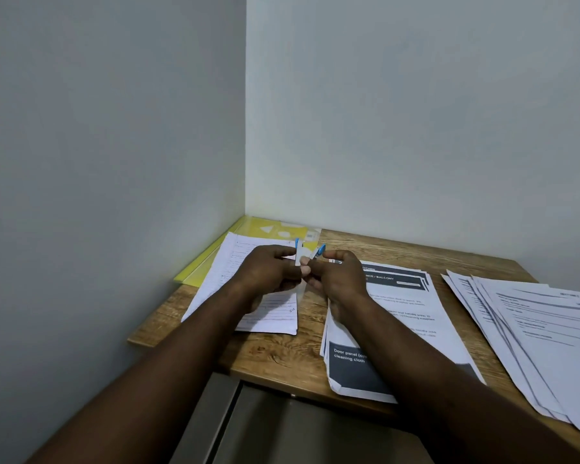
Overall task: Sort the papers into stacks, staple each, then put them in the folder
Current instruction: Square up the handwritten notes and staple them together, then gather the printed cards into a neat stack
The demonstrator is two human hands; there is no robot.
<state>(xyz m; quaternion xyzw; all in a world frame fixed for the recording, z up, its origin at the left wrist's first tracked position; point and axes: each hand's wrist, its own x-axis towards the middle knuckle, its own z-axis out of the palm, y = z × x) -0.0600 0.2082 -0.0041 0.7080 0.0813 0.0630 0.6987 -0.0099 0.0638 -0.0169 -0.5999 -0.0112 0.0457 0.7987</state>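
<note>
A: Foreground: the left forearm (168, 356) and right forearm (432, 360) reach in over the near edge of the table (302, 353). What do they converge on?

B: A small white-and-blue stapler (298, 256), held in the air above the gap between two stacks. The left hand (268, 271) pinches its upright half and the right hand (340, 276) pinches the tilted, blue-tipped half. The halves stand apart, so it appears swung open

A: And the step in hand?

B: Probably checking or loading staples; whether any sit inside is too small to tell. To do it well, seat the strip flat, close the halves fully, then square a stack's edges before stapling one corner

A: Surroundings?

B: The handwritten stack (225, 256) lies below the left hand, the printed stack (402, 303) under the right wrist, and the fanned stack (533, 323) well to the right, needing squaring. The yellow folder (201, 267) lies in the corner against the wall (114, 128), partly beneath the handwritten stack
</note>
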